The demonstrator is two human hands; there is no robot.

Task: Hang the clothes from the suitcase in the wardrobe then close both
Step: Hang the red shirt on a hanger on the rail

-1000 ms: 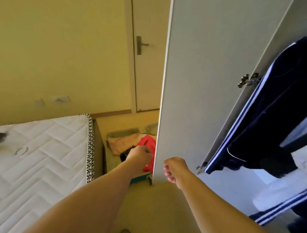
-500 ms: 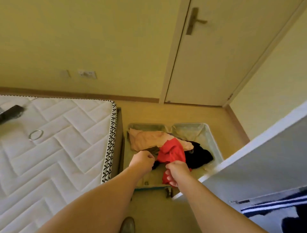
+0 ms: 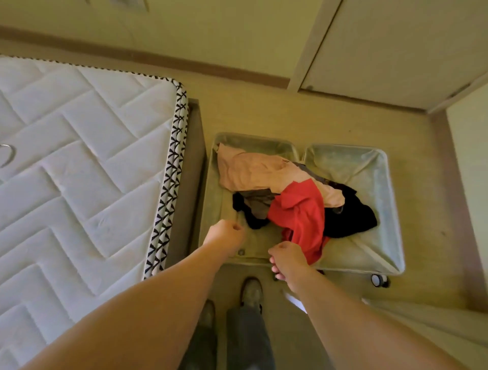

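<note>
no text is reading clearly anywhere; a tiny dark mark on the pink garment is showing too small to decipher.

A white quilted mattress fills the left side, its edge bound in a black-and-white patterned band. A thin metal ring lies on it at the far left, cut off by the picture's edge. The brown bed frame juts out beside the mattress. Beyond the tan floor, a skirting board runs along the yellow wall, which carries what may be a socket, blurred. A closed door stands upper right.
</note>
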